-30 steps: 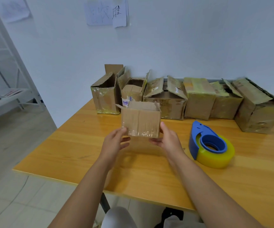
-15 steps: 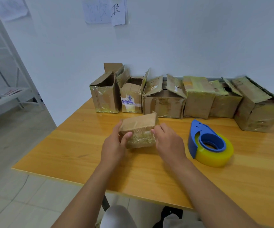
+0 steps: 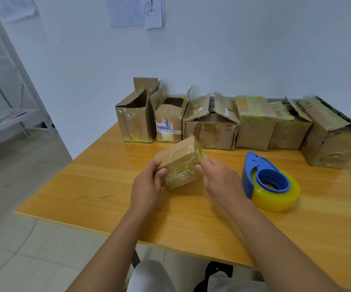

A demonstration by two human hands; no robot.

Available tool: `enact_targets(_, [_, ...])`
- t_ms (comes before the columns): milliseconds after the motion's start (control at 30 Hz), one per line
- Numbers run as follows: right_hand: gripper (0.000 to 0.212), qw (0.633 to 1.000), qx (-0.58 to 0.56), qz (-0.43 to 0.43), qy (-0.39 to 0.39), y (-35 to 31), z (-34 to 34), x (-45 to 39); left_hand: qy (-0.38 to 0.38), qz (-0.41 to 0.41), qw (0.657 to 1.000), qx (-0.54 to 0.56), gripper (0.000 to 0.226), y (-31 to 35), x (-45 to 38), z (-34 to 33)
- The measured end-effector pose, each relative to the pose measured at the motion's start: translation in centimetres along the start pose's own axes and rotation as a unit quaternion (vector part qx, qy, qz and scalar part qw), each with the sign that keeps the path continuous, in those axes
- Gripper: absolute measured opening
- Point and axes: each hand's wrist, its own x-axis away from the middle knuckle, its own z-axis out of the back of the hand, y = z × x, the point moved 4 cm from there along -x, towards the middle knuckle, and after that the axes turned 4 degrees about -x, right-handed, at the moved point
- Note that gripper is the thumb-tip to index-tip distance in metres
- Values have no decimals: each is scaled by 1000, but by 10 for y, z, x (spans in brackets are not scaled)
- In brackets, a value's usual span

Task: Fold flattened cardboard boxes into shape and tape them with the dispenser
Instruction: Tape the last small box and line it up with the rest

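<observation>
A small cardboard box (image 3: 178, 163), its near face covered in shiny tape, sits tilted between my hands over the middle of the wooden table (image 3: 90, 186). My left hand (image 3: 147, 184) grips its left end, thumb on the taped face. My right hand (image 3: 218, 180) holds its right end with curled fingers. The blue tape dispenser (image 3: 265, 175) with its yellow-tinted roll lies on the table just right of my right hand, untouched.
Several taped cardboard boxes (image 3: 212, 125) stand in a row along the wall at the table's back edge, some with flaps open. A white metal shelf frame (image 3: 12, 85) stands at the left. The table's front edge runs close to my body.
The small box came down from upright in the air to low over the table and tipped over, so its taped face now turns toward me. Both hands shifted onto its ends.
</observation>
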Motion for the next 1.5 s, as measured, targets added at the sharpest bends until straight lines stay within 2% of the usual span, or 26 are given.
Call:
enact_targets(100, [31, 1000, -25, -10, -8, -3, 2, 0, 13, 13, 1000, 15, 24, -3, -1, 1])
enact_targets(167, [32, 985, -142, -96, -27, 2, 1, 1, 19, 23, 999, 38, 23, -4, -1, 4])
enact_targets(200, [33, 958, -234, -163, -33, 4, 2, 0, 13, 20, 998, 51, 23, -4, -1, 5])
enact_targets(267, [40, 872, -396, -281, -62, 6, -4, -1, -17, -10, 998, 53, 26, -2, 3, 6])
enact_targets(300, [44, 833, -450, -314, -75, 4, -7, -1, -35, -24, 998, 38, 29, -2, 4, 4])
enact_targets(367, [53, 797, -507, -323, -66, -2, -10, -1, -54, -36, 998, -16, 40, -2, 6, 3])
enact_targets(467, [63, 810, -512, -284, -26, -4, -15, -2, -67, -47, 996, -27, 70, 8, 9, 7])
enact_targets(533, [69, 845, -474, -246, -7, -6, -18, -2, -89, -32, 995, 24, 90, 18, 12, 9])
enact_targets(600, [73, 876, -434, -210, -2, -12, -20, -2, -95, -25, 995, 18, 98, 24, 12, 7])
enact_targets(700, [69, 895, -404, -188, 4, -21, -21, -1, -73, -36, 994, -72, 93, 27, 9, 5])
enact_targets(800, [66, 894, -406, -193, 10, -20, -25, 3, -135, -62, 982, -116, 95, 22, 7, 4])
enact_targets(867, [66, 894, -404, -196, 14, -18, -26, 6, -175, -88, 972, -129, 94, 18, 8, 5])
enact_targets(933, [67, 898, -394, -196, 19, -17, -26, 6, -174, -111, 969, -138, 87, 14, 9, 5])
enact_targets(1033, [79, 896, -396, -199, 13, -19, -26, 3, -181, -88, 973, -112, 93, 8, 11, 5])
enact_targets(1100, [91, 890, -408, -203, -8, -22, -29, 2, -169, -64, 981, -72, 94, 5, 12, 7])
enact_targets(1133, [94, 888, -411, -204, -22, -25, -34, 1, -154, -58, 985, -55, 87, 3, 12, 8])
enact_targets(1200, [88, 890, -407, -199, -50, -30, -46, -1, -117, -54, 991, -41, 68, -2, 10, 14])
enact_targets(1267, [74, 888, -410, -189, -80, -38, -60, -3, -90, -42, 994, -40, 62, -9, 8, 24])
enact_targets(1433, [62, 880, -414, -165, -164, -69, -86, -8, -90, 18, 995, -31, 79, -33, 5, 45])
enact_targets(1500, [59, 879, -403, -158, -200, -78, -96, -8, -61, 34, 997, -44, 77, -44, 4, 50])
